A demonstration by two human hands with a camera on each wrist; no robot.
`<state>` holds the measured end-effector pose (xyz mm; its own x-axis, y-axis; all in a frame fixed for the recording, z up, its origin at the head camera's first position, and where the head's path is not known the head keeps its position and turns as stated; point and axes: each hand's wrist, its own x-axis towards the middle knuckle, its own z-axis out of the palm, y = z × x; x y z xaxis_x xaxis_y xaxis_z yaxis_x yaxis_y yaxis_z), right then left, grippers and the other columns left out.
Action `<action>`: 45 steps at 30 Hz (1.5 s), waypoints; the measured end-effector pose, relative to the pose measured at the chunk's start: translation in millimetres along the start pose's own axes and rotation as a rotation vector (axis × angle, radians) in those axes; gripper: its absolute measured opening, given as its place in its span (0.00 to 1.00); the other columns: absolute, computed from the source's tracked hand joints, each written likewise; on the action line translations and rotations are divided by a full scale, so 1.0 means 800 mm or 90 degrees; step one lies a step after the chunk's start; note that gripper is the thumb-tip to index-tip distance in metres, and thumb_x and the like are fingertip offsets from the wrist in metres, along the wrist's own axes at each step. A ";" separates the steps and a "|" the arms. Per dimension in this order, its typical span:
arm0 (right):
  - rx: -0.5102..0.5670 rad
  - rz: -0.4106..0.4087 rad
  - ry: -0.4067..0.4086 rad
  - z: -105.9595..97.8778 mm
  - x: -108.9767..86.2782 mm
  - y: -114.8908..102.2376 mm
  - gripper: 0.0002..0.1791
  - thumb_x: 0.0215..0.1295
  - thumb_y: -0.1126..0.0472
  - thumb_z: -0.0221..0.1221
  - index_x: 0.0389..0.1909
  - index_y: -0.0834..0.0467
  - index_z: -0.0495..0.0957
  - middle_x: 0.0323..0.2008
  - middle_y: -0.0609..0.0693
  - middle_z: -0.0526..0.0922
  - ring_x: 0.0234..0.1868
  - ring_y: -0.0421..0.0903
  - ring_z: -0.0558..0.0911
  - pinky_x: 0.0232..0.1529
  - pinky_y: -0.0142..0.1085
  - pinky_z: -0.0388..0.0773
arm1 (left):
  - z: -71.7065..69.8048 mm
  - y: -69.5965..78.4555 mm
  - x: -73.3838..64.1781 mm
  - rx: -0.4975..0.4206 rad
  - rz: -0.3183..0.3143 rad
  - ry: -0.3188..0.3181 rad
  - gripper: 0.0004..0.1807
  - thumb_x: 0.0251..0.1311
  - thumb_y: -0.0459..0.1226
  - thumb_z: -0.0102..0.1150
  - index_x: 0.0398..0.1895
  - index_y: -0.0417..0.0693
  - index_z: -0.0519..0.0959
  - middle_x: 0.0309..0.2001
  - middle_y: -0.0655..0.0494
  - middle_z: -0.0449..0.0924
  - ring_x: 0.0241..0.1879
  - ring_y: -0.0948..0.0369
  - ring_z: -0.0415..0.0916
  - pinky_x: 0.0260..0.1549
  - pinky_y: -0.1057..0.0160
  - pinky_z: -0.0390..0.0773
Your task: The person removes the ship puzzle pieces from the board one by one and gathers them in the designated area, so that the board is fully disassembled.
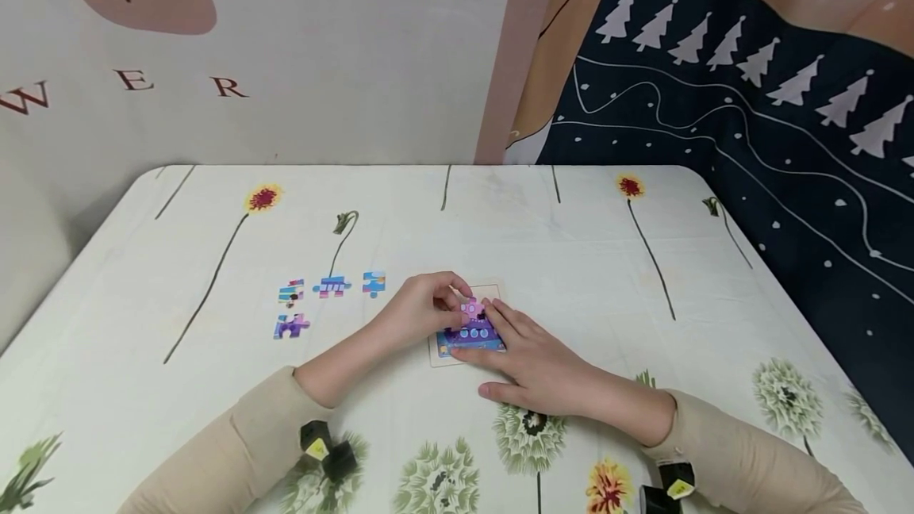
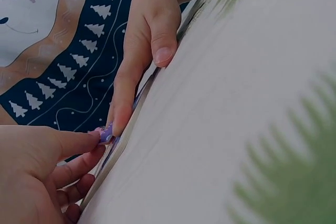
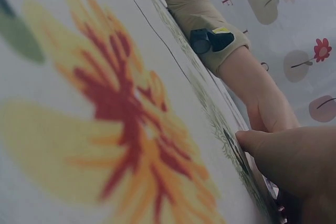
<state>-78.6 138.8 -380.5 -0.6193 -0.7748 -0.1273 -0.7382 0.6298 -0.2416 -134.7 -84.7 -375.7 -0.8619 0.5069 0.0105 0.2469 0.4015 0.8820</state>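
Note:
A puzzle board with a pale rim lies on the table, its lower part filled with purple and blue jigsaw pieces. My left hand pinches a pink and purple jigsaw piece between thumb and fingers, over the filled part. In the left wrist view this piece is tilted at the fingertips. My right hand lies with fairly straight fingers on the right side of the board, touching the pieces. The right wrist view shows mostly the back of the right hand; its fingertips are hidden there.
Left of the board lie several loose jigsaw pieces: a multicoloured one, a blue one with a white pattern, a blue and orange one and a purple one. A flower-printed cloth covers the table, which meets a wall behind.

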 end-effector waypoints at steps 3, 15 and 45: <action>0.000 0.003 -0.001 0.000 0.000 0.000 0.29 0.72 0.35 0.39 0.72 0.30 0.52 0.74 0.59 0.33 0.74 0.52 0.32 0.69 0.47 0.38 | 0.000 0.000 -0.001 -0.012 0.006 0.001 0.11 0.55 0.25 0.62 0.41 0.40 0.79 0.25 0.59 0.81 0.26 0.62 0.78 0.34 0.62 0.76; 0.018 0.005 -0.003 -0.002 0.000 -0.001 0.29 0.71 0.35 0.39 0.72 0.31 0.53 0.74 0.59 0.33 0.74 0.53 0.31 0.69 0.49 0.39 | 0.001 0.001 -0.004 -0.049 0.013 0.031 0.08 0.57 0.26 0.61 0.40 0.40 0.80 0.26 0.56 0.79 0.24 0.60 0.78 0.25 0.64 0.76; 0.016 0.020 -0.010 0.001 0.000 -0.002 0.29 0.71 0.34 0.38 0.72 0.28 0.49 0.74 0.59 0.32 0.73 0.51 0.29 0.69 0.49 0.39 | -0.076 0.006 -0.078 -0.013 -0.032 0.127 0.09 0.58 0.30 0.62 0.42 0.43 0.82 0.28 0.55 0.79 0.31 0.54 0.67 0.30 0.62 0.67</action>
<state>-77.4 137.6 -380.9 -0.6371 -0.7560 -0.1503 -0.7117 0.6519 -0.2617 -106.2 -160.5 -343.3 -0.9440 0.3250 0.0566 0.1932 0.4057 0.8934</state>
